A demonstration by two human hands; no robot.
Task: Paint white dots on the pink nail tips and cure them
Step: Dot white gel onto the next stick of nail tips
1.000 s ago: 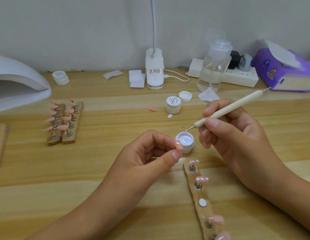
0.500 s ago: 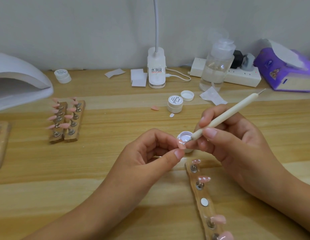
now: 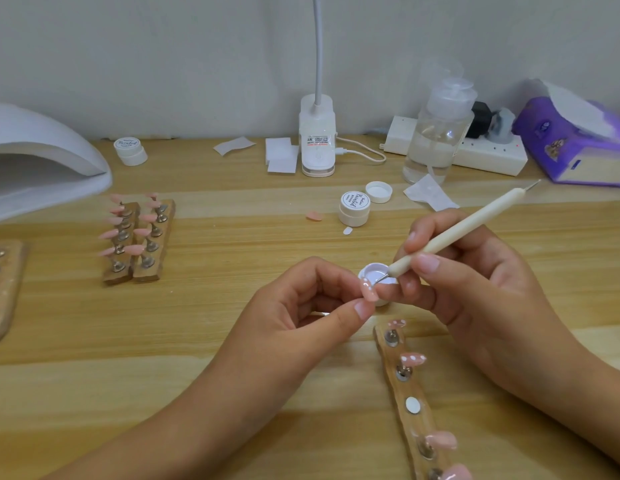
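A pink nail tip (image 3: 369,289) is being pinched between the thumb and forefinger of the left hand (image 3: 301,306), just right of the middle of the frame. Those fingers (image 3: 362,310) are being kept curled round it, and white dots are showing on its face. A dotting tool (image 3: 457,230) is being gripped like a pen by the curled fingers of the right hand (image 3: 481,292), with its fine metal point being held at the upper edge of the nail tip; whether the two are touching cannot be told. Just behind the tip, an open paint pot (image 3: 384,299) with white inside is being partly hidden by both hands on the wooden surface (image 3: 232,341). Toward the lower right, a holder strip (image 3: 417,424) is being used for four more tips: two dotted ones (image 3: 413,359) at its upper end and two plain ones (image 3: 442,439) at its lower end, with a bare round magnet (image 3: 412,406) between them. Above the hands, a closed jar (image 3: 354,207), a loose lid (image 3: 379,191) and a stray pink tip (image 3: 314,216) are lying near one another. At the left, two more holders (image 3: 139,237) are being kept side by side with plain pink tips, and a white curing lamp (image 3: 42,157) is sitting at the upper left edge.
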